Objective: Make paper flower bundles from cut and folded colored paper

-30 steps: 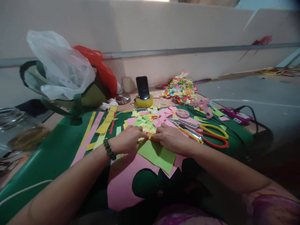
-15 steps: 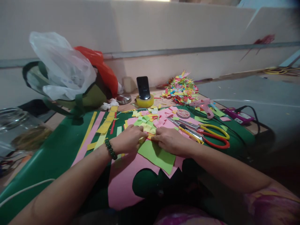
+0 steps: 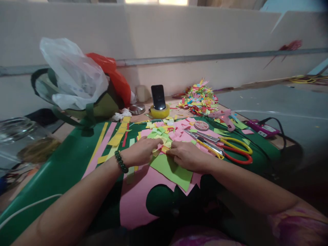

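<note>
My left hand, with a green bead bracelet at the wrist, has its fingers bent at the left end of a small yellow and red paper strip. At the strip's right end, the fingers of my right hand are closed on it. Beneath my hands lies a light green paper sheet, on top of a pink paper sheet with rounded cut-outs. Small folded green and yellow paper pieces are heaped just beyond my fingers. My right fingertips partly hide the strip.
Right of my hands lie scissors with red and yellow handles and a yellow cutter knife. Behind them are a pink glue gun, a phone propped on a tape roll, and a paper-scrap pile. A bag stands left.
My left fingers have lifted slightly and shifted at the strip, so more of its red and yellow surface shows. My right hand stays nearly in place. The camera view has shifted slightly.
</note>
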`<state>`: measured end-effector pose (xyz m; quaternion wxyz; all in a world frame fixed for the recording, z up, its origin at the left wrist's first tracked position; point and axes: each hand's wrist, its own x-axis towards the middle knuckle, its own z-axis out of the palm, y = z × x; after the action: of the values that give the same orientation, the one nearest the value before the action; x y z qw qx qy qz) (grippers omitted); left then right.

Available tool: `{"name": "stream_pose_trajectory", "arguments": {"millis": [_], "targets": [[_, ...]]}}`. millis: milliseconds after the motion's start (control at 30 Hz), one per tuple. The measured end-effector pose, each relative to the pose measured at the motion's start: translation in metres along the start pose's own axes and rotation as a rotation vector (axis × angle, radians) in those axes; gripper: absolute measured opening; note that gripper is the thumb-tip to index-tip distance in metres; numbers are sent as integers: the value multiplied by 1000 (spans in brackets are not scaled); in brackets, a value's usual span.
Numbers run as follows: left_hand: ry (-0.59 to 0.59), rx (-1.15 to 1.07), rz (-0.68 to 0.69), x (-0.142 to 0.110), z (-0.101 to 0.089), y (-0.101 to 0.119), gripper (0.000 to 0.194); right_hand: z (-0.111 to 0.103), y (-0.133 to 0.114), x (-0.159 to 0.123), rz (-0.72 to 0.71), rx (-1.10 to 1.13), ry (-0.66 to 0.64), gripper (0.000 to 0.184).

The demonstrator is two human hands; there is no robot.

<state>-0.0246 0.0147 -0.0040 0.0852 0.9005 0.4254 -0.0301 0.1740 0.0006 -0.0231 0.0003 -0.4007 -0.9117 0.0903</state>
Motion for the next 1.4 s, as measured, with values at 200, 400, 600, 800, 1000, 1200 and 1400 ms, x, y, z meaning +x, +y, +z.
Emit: {"name": "stream_pose_trajectory", "arguments": {"millis": [200, 400, 600, 800, 1000, 1200, 1400], "targets": [[50, 93, 86, -1, 2, 4, 28, 0, -1, 0, 2, 0, -10, 33], [22, 142, 125, -3, -2, 11, 19, 3, 1, 1, 10, -1, -7, 36], [-95, 23, 112, -7, -12, 5, 28, 1, 1, 1, 2, 10, -18, 34], [-15, 56, 114, -2, -6, 7, 19, -1, -1, 0, 1, 7, -9, 35], [-28, 78, 108, -4, -8, 9, 15, -1, 0, 0, -4, 31, -10, 35], [-14, 34, 101, -8, -15, 6, 22, -1, 0, 0, -6, 52, -2, 32], [-39, 61, 110, -5, -10, 9, 17, 8, 11, 0, 20, 190, 181, 30]]}}
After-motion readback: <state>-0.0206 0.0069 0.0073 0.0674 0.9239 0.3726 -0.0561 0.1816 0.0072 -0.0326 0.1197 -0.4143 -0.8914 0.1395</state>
